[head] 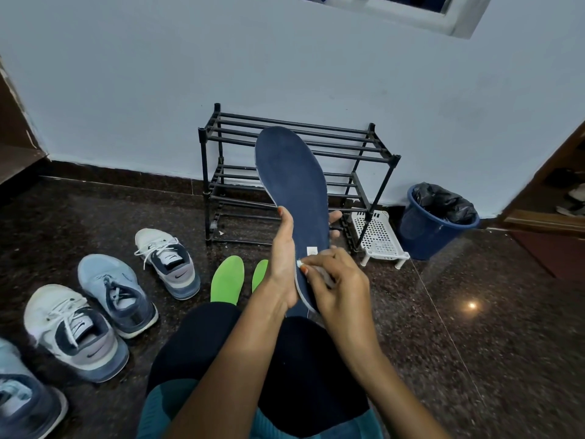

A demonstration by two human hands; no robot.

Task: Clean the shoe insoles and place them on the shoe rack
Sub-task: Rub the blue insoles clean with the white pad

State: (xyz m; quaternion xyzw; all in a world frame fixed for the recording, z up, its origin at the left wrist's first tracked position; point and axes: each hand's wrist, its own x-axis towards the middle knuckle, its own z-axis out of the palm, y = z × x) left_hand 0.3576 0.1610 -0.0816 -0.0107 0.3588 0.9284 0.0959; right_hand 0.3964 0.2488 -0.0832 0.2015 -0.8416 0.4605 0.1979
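Observation:
A dark blue insole (292, 182) stands upright in front of me. My left hand (283, 264) grips it around its lower half, thumb on the front and fingertips showing past its right edge. My right hand (335, 283) pinches a small white wad against the insole's heel end. Two green insoles (227, 280) lie on the floor behind my knee. The black shoe rack (348, 153) stands against the wall behind the blue insole, its bars bare.
Several sneakers (166, 261) sit on the dark stone floor at left. A white perforated stand (378, 237) and a blue bin (433, 220) with a black liner stand right of the rack. A wooden door frame (550, 198) is at far right.

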